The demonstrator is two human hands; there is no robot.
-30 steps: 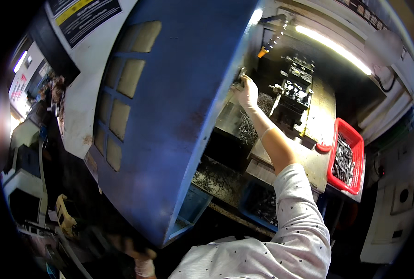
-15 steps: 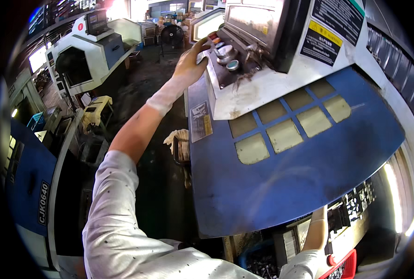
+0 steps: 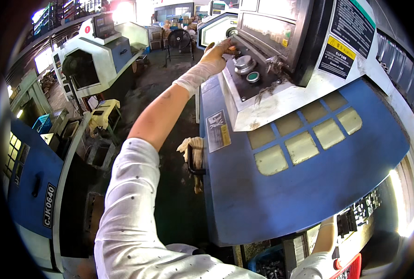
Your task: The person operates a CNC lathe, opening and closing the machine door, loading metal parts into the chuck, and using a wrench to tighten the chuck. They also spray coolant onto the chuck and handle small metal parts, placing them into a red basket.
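Note:
My left hand (image 3: pixel 215 57) is at the control panel (image 3: pixel 252 97) on the white machine housing, its bent fingers touching an orange button (image 3: pixel 233 49) near a silver knob (image 3: pixel 244 63) and a green button (image 3: pixel 253 76). Below is the blue machine door (image 3: pixel 281 195) with small square windows. My right forearm (image 3: pixel 322 237) reaches in past the door's lower edge toward the dark metal tooling (image 3: pixel 358 211); the hand and its fingers are hidden. A red basket (image 3: pixel 353 269) shows at the bottom right.
Another white machine (image 3: pixel 79 53) stands at the back left, beside a floor fan (image 3: pixel 179 41). A blue machine (image 3: pixel 35 176), a yellow stool (image 3: pixel 100 111) and a blue basket (image 3: pixel 41 123) are on the left. A rag (image 3: pixel 190 149) hangs by the door's black handle (image 3: pixel 192 167).
My view has swung left and up from the machine's interior to the panel. My left hand came up from the lower edge to the buttons. My right hand has become hidden by the door.

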